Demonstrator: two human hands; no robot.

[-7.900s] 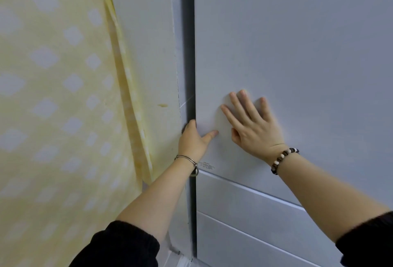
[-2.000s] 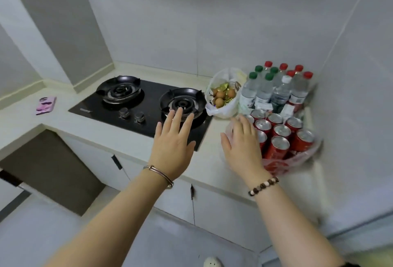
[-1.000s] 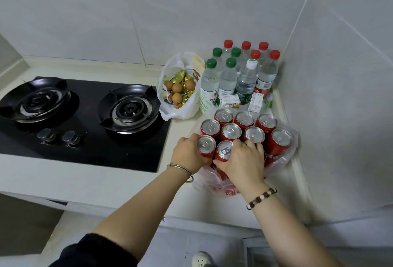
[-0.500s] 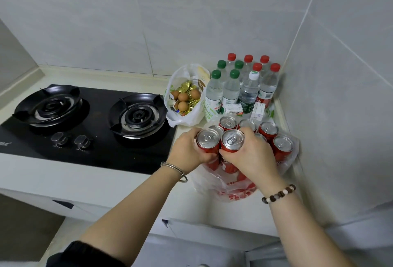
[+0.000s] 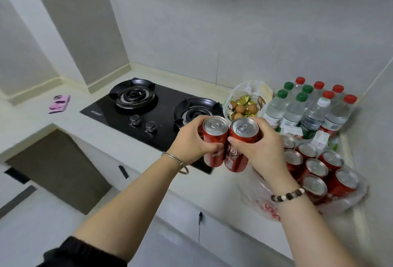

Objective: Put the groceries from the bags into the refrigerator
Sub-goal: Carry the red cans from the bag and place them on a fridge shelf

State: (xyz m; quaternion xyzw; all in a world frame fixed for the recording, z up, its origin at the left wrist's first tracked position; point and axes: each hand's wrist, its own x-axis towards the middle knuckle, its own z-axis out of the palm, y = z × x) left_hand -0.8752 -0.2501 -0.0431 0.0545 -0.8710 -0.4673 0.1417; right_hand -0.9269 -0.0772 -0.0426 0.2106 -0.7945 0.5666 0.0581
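Note:
My left hand (image 5: 192,139) grips a red soda can (image 5: 213,139) and my right hand (image 5: 261,150) grips a second red can (image 5: 240,145). Both cans are upright, side by side and touching, lifted above the counter in front of the stove. To the right, a clear plastic bag (image 5: 261,201) on the counter holds several more red cans (image 5: 316,167). Behind it stand several water bottles (image 5: 308,109) with green and red caps. A white bag (image 5: 247,107) with eggs and gold-wrapped items sits beside the bottles. The refrigerator is out of view.
A black two-burner gas stove (image 5: 157,107) is set into the pale counter (image 5: 110,137) left of the groceries. A pink object (image 5: 59,101) lies on the counter at far left. Tiled walls close the corner behind and to the right. Cabinet doors and floor lie below.
Both hands have lifted the two cans out of the bag and carried them up and to the left. The view has swung left, showing more of the stove and counter.

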